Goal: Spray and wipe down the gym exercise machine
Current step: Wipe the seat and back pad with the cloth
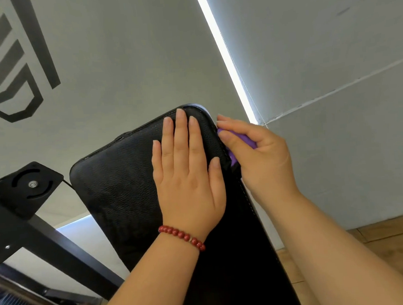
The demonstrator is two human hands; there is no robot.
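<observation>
Facing a grey wall (130,50) with a bright light strip (225,56) running down it, I am working at a black padded pad (117,181) that is filling the middle of the view, its rounded top end pointing toward the wall. A black frame (24,234) with a slotted plate (32,184) is standing just left of the pad, and wooden floor (389,235) is showing at the lower right. My left hand (188,176) is lying flat on the pad's upper right part, its fingers (181,134) straight and slightly apart, reaching close to the top edge. My right hand (259,153) is sitting at the pad's right edge, just beside the left one, its fingers (232,124) curling round a purple cloth (247,141) and holding it against the pad's side. Only a little of the cloth is showing between fingers and palm. A red bead bracelet (181,236) is circling my left wrist.
</observation>
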